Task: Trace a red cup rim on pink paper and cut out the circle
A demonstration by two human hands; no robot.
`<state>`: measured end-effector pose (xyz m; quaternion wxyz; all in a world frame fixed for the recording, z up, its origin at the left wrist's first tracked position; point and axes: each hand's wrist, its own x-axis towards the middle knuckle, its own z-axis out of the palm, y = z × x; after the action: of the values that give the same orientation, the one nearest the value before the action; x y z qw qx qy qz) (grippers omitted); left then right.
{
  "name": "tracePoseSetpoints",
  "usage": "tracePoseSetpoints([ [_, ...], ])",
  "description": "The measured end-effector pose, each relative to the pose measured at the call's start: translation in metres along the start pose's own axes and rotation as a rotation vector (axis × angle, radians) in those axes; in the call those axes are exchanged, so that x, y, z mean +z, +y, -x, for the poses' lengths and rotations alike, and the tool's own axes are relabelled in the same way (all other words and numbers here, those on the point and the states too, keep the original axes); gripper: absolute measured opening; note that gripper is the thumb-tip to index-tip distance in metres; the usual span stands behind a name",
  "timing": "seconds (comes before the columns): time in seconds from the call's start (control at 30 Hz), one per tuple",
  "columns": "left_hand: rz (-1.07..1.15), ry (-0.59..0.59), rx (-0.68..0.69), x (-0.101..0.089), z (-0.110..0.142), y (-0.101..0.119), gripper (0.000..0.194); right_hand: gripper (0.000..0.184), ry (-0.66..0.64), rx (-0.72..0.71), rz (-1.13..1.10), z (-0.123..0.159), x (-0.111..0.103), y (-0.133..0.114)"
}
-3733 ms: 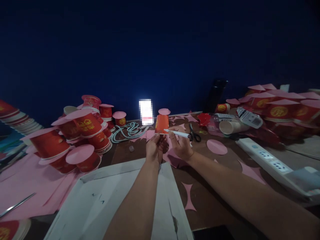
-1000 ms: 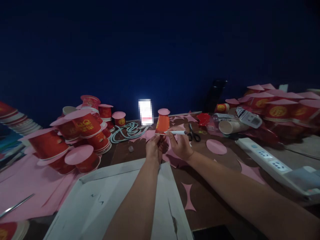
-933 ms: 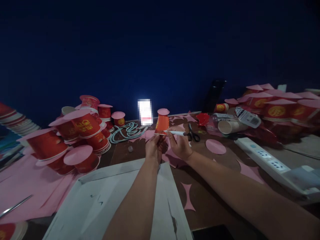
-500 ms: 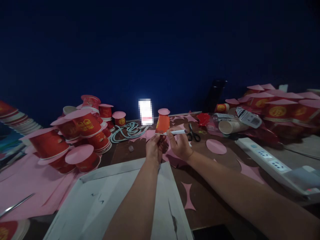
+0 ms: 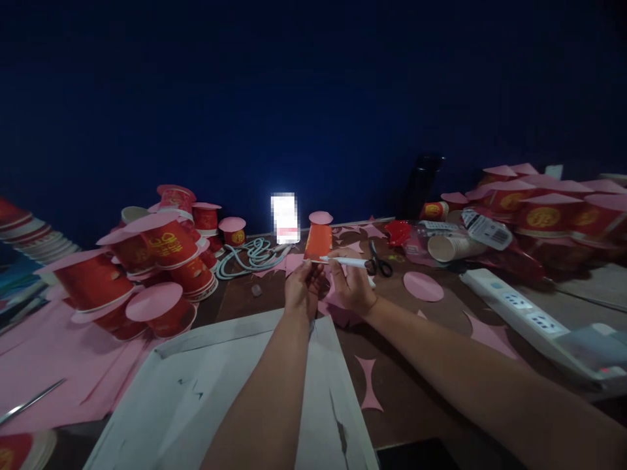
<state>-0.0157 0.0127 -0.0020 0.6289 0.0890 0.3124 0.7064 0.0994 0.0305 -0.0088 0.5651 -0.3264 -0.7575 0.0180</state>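
Note:
My left hand [image 5: 302, 287] is closed on the rim of an upturned red paper cup [image 5: 318, 241] held above the brown table [image 5: 431, 352]. A pink paper circle [image 5: 321, 217] caps the cup's base. My right hand [image 5: 353, 287] grips a white pen [image 5: 347, 262], held level with its tip at the cup's lower edge. Pink paper scraps [image 5: 337, 310] lie under both hands.
Red cups with pink circles are piled at the left [image 5: 157, 261] and at the far right [image 5: 543, 209]. Scissors [image 5: 377, 261], a loose pink circle [image 5: 424, 286], a white power strip [image 5: 519, 307], a coiled cable [image 5: 249, 254], a lit phone [image 5: 285, 219] and a white tray [image 5: 220, 398] surround my hands.
The cup and pen have shifted only slightly in my hands; the pen tip stays at the cup's lower edge. Nothing else on the table has moved.

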Motion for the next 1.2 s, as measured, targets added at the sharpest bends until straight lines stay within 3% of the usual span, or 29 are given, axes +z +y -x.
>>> tracePoseSetpoints([
  [0.27, -0.012, 0.039, 0.026, 0.0025, 0.0014, -0.0001, 0.005, 0.016, -0.013, -0.042, 0.068, -0.0046, -0.0017, -0.0006],
  [0.93, -0.05, 0.025, 0.041, -0.0005, -0.0004, -0.0033, 0.002, 0.015, -0.016, -0.068, -0.014, -0.0026, 0.0008, 0.0063],
  [1.2, -0.021, 0.03, 0.047, -0.0001, -0.0013, -0.0002, 0.004, 0.019, 0.02, 0.039, -0.06, -0.0018, -0.0012, 0.0055],
])
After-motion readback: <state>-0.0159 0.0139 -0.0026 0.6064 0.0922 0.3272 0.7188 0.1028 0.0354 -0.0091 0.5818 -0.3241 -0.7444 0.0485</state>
